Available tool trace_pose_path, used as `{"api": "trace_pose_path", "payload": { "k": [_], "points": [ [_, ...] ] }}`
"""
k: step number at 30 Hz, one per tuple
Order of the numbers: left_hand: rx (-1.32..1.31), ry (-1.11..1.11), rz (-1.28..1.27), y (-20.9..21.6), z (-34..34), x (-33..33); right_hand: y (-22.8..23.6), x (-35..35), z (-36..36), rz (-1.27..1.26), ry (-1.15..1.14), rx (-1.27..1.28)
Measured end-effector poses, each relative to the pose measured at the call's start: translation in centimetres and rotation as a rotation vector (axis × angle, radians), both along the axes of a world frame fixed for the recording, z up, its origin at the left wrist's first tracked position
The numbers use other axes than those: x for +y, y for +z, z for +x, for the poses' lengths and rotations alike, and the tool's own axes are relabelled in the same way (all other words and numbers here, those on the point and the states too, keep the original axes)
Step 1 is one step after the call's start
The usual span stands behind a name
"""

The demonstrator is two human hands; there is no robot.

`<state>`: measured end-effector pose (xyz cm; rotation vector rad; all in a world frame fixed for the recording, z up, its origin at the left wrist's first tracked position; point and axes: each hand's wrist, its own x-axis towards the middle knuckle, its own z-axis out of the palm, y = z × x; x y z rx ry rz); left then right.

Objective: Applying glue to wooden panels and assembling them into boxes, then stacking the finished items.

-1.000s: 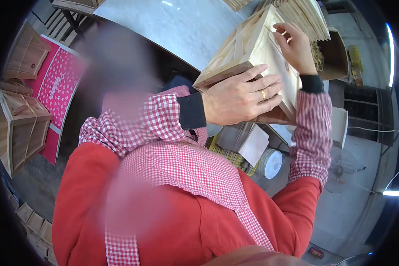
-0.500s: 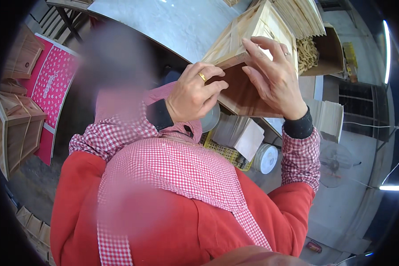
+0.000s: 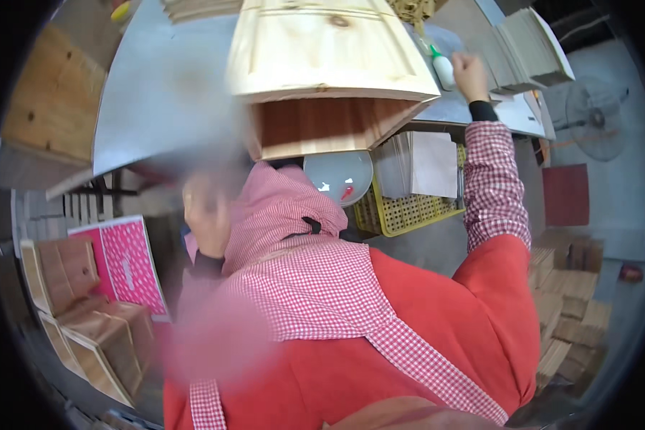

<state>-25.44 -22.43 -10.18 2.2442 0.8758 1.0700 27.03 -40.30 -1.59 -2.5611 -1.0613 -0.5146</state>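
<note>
A pale wooden box (image 3: pixel 330 54) lies on the worktable with its open end toward me; its inner walls look reddish brown. Just past its right side, my right hand (image 3: pixel 471 76) is closed in a fist, next to a white squeeze bottle with a green nozzle (image 3: pixel 443 72). Whether the fingers touch the bottle or hold anything small is not visible. Low at the left, beside my checked apron, hangs my left hand (image 3: pixel 206 216), away from the box. Motion and a hazy smudge blur its fingers.
The grey worktable (image 3: pixel 158 107) carries stacked thin boards (image 3: pixel 527 50) at the right. Under its edge are a round pale lid (image 3: pixel 339 175) and a yellow crate (image 3: pixel 401 215) with sheets. Wooden boxes (image 3: pixel 100 322) stand on the left floor, wood bundles (image 3: pixel 570 301) on the right.
Both hands have come off the wooden box's rim. My right hand has gone out to the bottle, my left down to my side. The view has turned, bringing the box to the middle.
</note>
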Motion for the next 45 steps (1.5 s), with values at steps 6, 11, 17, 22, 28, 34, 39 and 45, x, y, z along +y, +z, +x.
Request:
{"api": "trace_pose_path", "payload": {
  "k": [6,11,17,22,28,34,39,45],
  "points": [
    [0.057,0.038,-0.086,-1.0,-0.2,1.4,-11.7,-0.5,2.6,0.013,0.045,0.023],
    [0.011,0.053,-0.131,-0.4,2.0,4.3,-12.6,3.8,1.3,-0.066,0.066,0.035],
    [-0.059,-0.112,-0.371,3.7,7.7,12.5,-8.3,4.6,0.8,-0.079,-0.031,0.200],
    [-0.314,-0.283,-1.115,11.2,17.1,18.5,-2.3,8.2,-1.3,0.446,0.437,0.515],
    [-0.131,-0.580,-1.282,11.8,20.4,19.8,-0.6,6.2,-1.9,0.351,0.510,0.703],
    [0.043,-0.349,-0.740,7.4,13.1,21.1,-6.7,-3.3,-2.5,0.526,0.276,0.384],
    [-0.329,-0.090,-0.946,-0.8,2.7,16.8,-9.0,-6.0,-0.4,0.614,0.009,0.336],
    [-0.392,0.167,-1.200,-4.4,-3.5,9.3,-7.7,4.5,5.1,0.487,0.247,0.140]
  ]
}}
